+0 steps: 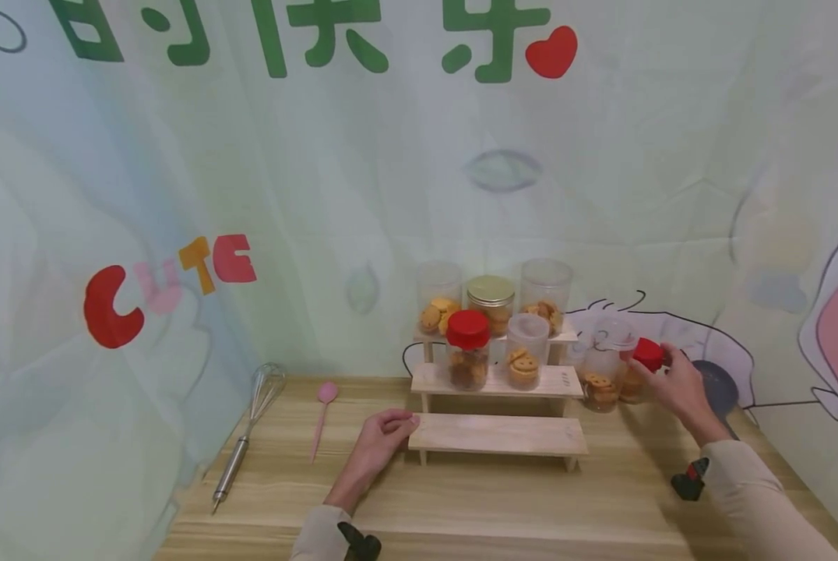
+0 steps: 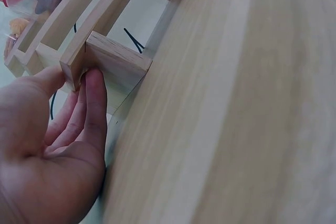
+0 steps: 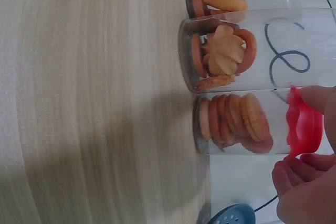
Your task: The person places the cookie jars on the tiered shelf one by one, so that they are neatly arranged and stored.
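Note:
My left hand (image 1: 377, 446) pinches the left end of the lowest step of a wooden tiered stand (image 1: 499, 434); in the left wrist view the thumb lies on one side of the board's corner and the fingers under it. At the stand's right, my right hand (image 1: 684, 389) grips the red lid (image 3: 305, 124) on a clear jar of stacked round cookies (image 3: 231, 121), thumb on one side of the lid and fingers on the other. That jar stands on the table, right beside a clear jar of cookies (image 3: 226, 51) without a lid in view.
On the middle step are a red-lidded jar (image 1: 468, 354) and a clear cookie jar (image 1: 527, 354). A gold-lidded jar (image 1: 491, 300) sits between two clear jars on top. Whisk (image 1: 251, 428) and pink spoon (image 1: 327, 392) lie left; a dark perforated utensil (image 1: 716, 386) is far right.

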A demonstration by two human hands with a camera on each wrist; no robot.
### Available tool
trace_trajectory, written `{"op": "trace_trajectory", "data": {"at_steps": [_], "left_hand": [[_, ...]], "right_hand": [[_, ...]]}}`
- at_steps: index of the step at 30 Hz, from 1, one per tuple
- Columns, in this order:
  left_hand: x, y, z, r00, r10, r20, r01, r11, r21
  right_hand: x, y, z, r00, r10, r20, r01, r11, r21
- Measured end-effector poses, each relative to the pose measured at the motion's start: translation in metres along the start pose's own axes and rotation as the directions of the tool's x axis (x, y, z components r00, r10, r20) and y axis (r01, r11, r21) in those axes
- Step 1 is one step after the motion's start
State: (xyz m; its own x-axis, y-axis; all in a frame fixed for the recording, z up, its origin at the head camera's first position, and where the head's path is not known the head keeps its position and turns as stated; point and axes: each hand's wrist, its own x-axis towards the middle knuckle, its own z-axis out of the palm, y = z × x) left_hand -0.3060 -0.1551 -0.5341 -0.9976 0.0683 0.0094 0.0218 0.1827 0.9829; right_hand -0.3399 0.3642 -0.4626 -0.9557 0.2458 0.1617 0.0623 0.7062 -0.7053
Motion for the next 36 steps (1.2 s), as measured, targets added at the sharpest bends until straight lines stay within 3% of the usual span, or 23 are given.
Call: {"op": "trace_trajectory", "data": {"at_steps": [12,24,36], "left_hand": [[-0.001,0.002,0.0,1.0,0.006,-0.007,-0.006,1.0,0.003],[0.0,-0.001,0.0,1.0,-0.013,-0.005,0.013,0.999,0.044],[0.002,-0.002,0.0,1.0,-0.008,-0.009,0.008,0.999,0.041]], "right_hand": [[-0.002,0.004,0.003,1.0,0.021,0.014,-0.021,0.999,0.047],[-0.017,0.01,-0.006,0.999,0.02,-0.028,-0.018,0.998,0.064],[-0.054,0.004,-0.014,0.991,-0.097,-0.09,0.101,0.994,0.041]]}}
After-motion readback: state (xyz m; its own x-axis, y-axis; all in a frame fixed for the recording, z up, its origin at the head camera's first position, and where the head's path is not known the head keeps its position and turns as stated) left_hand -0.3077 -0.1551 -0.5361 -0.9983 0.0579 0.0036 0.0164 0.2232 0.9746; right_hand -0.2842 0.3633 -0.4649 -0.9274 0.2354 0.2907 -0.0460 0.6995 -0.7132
